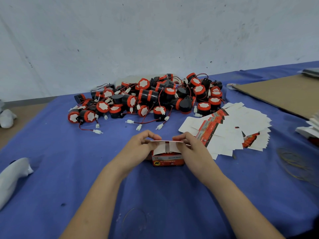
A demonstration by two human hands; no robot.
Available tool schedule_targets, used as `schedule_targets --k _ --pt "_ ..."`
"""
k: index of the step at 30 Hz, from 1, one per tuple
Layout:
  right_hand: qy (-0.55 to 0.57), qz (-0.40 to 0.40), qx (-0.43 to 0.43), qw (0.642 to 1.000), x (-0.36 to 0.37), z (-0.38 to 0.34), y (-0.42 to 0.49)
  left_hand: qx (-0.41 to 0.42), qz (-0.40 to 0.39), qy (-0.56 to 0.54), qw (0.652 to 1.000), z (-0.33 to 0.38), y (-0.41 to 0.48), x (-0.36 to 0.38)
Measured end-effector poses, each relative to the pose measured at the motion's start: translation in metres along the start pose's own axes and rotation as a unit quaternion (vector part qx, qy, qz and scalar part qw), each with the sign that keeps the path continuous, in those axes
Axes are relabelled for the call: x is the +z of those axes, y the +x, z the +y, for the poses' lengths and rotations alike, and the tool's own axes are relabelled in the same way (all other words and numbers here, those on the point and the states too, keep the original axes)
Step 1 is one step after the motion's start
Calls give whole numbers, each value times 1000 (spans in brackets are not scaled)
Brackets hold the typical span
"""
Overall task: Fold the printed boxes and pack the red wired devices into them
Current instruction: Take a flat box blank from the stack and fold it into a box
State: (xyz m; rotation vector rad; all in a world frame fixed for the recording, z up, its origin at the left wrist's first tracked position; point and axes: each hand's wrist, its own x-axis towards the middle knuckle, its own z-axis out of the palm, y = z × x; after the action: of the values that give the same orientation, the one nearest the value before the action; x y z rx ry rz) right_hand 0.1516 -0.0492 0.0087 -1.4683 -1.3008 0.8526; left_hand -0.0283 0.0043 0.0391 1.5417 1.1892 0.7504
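A small red printed box [168, 160] stands on the blue cloth in front of me, its two white side flaps folded inward over something red inside. My left hand [138, 146] grips the box's left side, its fingers pinching the top lid flap. On the right, my right hand [190, 145] holds the box and pinches the same flap. A big pile of red-and-black wired devices [148, 97] with white plugs lies beyond the box. Flat printed box blanks [229, 130] are fanned out to the right.
The blue cloth [164, 195] covers the table. A brown cardboard sheet [283, 94] lies at the far right. White bundles lie at the left edge [12, 176]. Thin rubber bands [296, 164] lie at the right. A pale wall rises behind the table.
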Motion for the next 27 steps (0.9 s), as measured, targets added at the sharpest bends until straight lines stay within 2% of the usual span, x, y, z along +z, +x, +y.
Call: schedule_targets --k 9,11,14,20,27 --pt "-49 -37 0 998 -14 11 6 -12 -8 -42 999 1 -5 -2" --pt "-46 -49 -11 998 -15 10 3 9 -7 -11 1000 1 -7 -1" --pt "-43 -67 -37 996 -14 10 0 68 -7 97 993 -5 -9 2" --pt "-210 -51 -128 968 -10 14 -6 198 -18 196 960 -11 -15 12" --pt "-211 -89 -164 960 -11 18 -10 198 -41 197 959 -29 -22 15"
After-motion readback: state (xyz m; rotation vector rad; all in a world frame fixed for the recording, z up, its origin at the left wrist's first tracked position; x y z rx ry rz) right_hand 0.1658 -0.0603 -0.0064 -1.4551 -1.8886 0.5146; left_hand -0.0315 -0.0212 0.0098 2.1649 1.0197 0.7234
